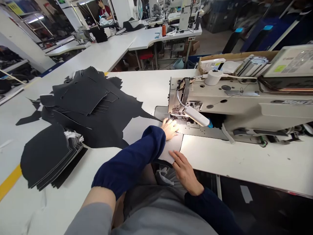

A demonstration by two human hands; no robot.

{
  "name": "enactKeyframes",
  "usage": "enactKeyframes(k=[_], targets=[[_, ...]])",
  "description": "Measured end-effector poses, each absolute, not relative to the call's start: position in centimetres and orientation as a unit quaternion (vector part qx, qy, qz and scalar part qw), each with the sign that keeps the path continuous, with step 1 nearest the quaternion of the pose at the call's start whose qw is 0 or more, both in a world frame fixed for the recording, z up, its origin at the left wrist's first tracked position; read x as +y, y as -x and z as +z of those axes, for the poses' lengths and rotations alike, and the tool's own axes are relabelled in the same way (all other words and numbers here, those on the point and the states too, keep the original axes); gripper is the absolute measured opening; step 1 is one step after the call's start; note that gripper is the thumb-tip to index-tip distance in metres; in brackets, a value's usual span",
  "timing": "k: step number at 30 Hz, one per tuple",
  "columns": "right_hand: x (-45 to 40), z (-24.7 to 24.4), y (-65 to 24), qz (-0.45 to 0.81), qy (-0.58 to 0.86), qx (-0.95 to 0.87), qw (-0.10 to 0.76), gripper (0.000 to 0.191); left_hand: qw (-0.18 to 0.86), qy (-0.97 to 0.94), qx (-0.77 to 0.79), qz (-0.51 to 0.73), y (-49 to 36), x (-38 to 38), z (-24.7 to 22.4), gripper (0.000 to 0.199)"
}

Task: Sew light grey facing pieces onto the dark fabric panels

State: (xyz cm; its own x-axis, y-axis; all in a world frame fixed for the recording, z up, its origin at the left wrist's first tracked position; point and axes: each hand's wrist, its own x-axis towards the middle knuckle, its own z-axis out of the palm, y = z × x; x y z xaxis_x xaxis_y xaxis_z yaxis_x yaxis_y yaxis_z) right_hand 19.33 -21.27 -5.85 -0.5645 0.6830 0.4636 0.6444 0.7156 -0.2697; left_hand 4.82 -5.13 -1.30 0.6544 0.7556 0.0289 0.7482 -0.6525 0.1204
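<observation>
A pale grey fabric panel (174, 143) with dark edges lies at the sewing machine (234, 101) and hangs over the table's front edge. My left hand (170, 129) rests flat on it close beside the needle area, fingers spread under the lamp's light. At the panel's near right edge, my right hand (184, 169) has its fingers on top, the thumb out of sight beneath, and appears to grip the edge. A pile of dark fabric pieces (97, 101) spreads to the left of my left arm, one pointed end reaching toward the machine.
A neat stack of dark cut pieces (46, 153) lies at the left. A small lamp (197, 115) hangs from the machine head. Behind it stands a cardboard box (200, 65) with supplies. Other worktables (107, 49) fill the background, where a person (105, 13) works.
</observation>
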Motion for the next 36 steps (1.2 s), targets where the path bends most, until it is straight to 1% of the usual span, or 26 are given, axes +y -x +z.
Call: enactKeyframes(k=[4, 10, 14, 18, 22, 27, 32, 36], targets=[[-21.5, -6.0, -19.0, 0.047, 0.394, -0.867, 0.302, 0.033, 0.102, -0.904, 0.415, -0.002, -4.7, -4.6, -0.8, 0.023], [-19.0, -5.4, -17.5, 0.049, 0.368, -0.896, 0.241, 0.03, 0.109, -0.899, 0.421, -0.048, -2.5, -2.5, -0.1, 0.023], [-16.2, -5.6, -15.5, 0.018, 0.355, -0.91, 0.211, 0.024, 0.084, -0.88, 0.466, -0.034, -0.7, -0.4, -0.1, 0.024], [-14.3, -5.8, -14.4, -0.01, 0.339, -0.92, 0.198, 0.024, 0.08, -0.875, 0.476, -0.031, 0.1, 1.2, -0.4, 0.02], [-13.4, -6.1, -14.5, -0.001, 0.34, -0.919, 0.198, 0.027, 0.103, -0.87, 0.479, -0.046, -0.1, 2.6, -0.9, 0.019], [-12.2, -6.3, -15.2, 0.02, 0.355, -0.913, 0.201, 0.028, 0.1, -0.871, 0.481, -0.023, -0.9, 4.1, -1.5, 0.02], [-11.5, -6.4, -15.7, -0.003, 0.367, -0.909, 0.197, 0.028, 0.092, -0.871, 0.483, -0.02, -1.5, 5.1, -1.6, 0.023], [-11.6, -6.2, -15.9, -0.005, 0.379, -0.908, 0.181, 0.027, 0.092, -0.876, 0.473, -0.01, -1.5, 5.1, -1.5, 0.021]])
